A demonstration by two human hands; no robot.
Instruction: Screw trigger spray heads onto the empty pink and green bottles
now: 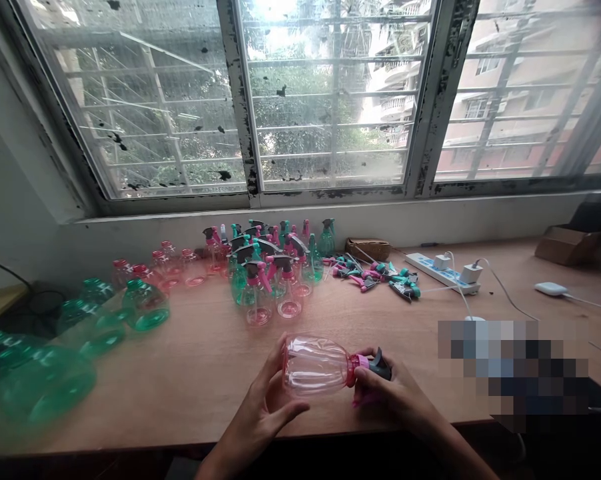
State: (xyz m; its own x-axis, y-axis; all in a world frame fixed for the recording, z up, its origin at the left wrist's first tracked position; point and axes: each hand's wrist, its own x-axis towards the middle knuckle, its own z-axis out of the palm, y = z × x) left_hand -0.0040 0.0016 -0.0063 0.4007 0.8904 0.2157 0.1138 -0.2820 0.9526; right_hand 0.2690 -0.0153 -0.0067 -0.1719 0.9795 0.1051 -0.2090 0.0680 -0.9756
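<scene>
A clear pink spray bottle point(315, 367) lies sideways in the air above the table's front edge, its base to the left. My left hand point(263, 400) cups the base end, fingers at the far side and thumb stretched out below it. At the other end, my right hand point(388, 387) is closed round the neck and the pink-and-black spray head point(378, 365). The spray head sits against the bottle's neck; whether it is fully screwed on cannot be seen. Part of its pink trigger shows under the right fingers.
Several pink and green bottles with spray heads point(258, 293) stand behind my hands. Headless green bottles point(148, 307) and pink bottles point(195, 267) are at left. Loose spray heads point(375, 275) lie near a power strip point(443, 273) with white cables. A cardboard box point(565, 243) stands far right.
</scene>
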